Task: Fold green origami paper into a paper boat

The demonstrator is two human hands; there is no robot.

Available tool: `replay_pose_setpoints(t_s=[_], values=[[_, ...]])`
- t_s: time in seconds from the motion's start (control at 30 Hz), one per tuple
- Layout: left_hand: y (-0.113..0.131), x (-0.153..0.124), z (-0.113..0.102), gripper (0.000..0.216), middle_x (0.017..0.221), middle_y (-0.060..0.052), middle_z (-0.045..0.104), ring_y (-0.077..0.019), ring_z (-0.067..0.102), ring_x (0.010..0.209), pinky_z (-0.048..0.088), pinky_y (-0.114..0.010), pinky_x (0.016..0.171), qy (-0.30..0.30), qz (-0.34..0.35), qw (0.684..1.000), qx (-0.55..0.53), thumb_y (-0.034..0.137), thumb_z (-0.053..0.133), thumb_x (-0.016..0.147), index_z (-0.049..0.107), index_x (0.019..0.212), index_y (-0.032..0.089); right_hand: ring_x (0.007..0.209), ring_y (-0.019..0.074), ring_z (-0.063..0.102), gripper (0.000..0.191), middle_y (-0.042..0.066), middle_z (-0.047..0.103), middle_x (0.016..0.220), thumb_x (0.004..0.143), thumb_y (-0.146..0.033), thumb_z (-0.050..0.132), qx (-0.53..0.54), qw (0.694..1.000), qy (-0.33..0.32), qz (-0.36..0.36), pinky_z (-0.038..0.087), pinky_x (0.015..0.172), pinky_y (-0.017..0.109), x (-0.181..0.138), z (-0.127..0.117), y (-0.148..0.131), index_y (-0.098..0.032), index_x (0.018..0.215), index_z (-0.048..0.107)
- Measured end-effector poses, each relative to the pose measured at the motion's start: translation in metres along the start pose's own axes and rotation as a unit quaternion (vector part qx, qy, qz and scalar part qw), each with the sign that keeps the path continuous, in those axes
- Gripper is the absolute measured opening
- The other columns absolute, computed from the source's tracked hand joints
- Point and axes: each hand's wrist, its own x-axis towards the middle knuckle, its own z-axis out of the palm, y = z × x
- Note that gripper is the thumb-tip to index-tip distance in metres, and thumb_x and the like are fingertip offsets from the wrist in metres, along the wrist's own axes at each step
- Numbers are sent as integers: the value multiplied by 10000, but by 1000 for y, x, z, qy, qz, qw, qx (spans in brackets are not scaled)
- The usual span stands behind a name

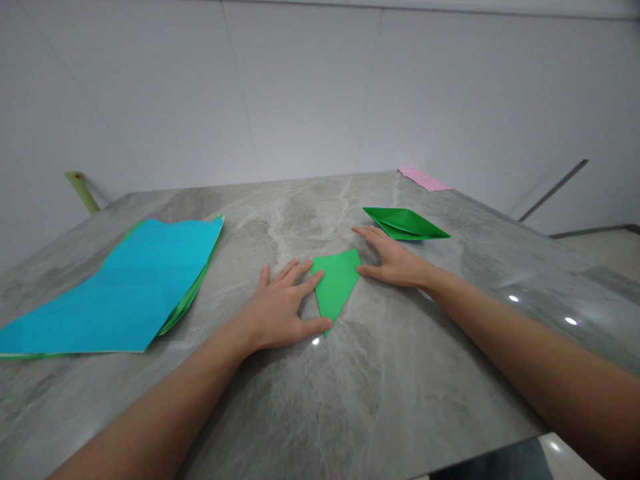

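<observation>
A light green folded paper (pixel 336 280) lies flat on the table, wide at the far end and pointed toward me. My left hand (pixel 283 303) is spread at its left side, with the index fingertip on its edge and the thumb near the lower point. At the right edge, the thumb of my right hand (pixel 390 260) touches or nearly touches the paper, and its fingers are apart. Just beyond that hand sits a darker green folded paper shape (pixel 407 223), boat-like with pointed ends. My right fingers partly overlap its near left side.
Blue sheets (pixel 135 280) over green ones lie in a stack at the left. A pink paper (pixel 425 179) rests at the far right corner of the grey marbled table (pixel 400 400). Behind the table rises a white wall (pixel 310 87).
</observation>
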Motion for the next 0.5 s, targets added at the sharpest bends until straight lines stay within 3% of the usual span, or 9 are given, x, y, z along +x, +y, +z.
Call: replay_pose_setpoints(t_s=[0.2,0.5], values=[[-1,0,-1,968,1650,-120,145,-404,104,1508,52,-732,1129,-10,8,1000,10,798,507,797,279,1558,245,1434,340,349,840,179,407,1509,782,-383,635,-1,1000,-7,-12,272,1184,544,-1,-2,-1,-147,1520,310],[-1,-1,-1,951,1650,-114,150,-425,103,1502,46,-736,1128,-8,8,1000,9,797,499,803,282,1558,261,1498,414,156,959,209,265,1598,773,-503,677,-7,998,-58,13,245,1148,641,-6,6,-24,-178,1560,238]])
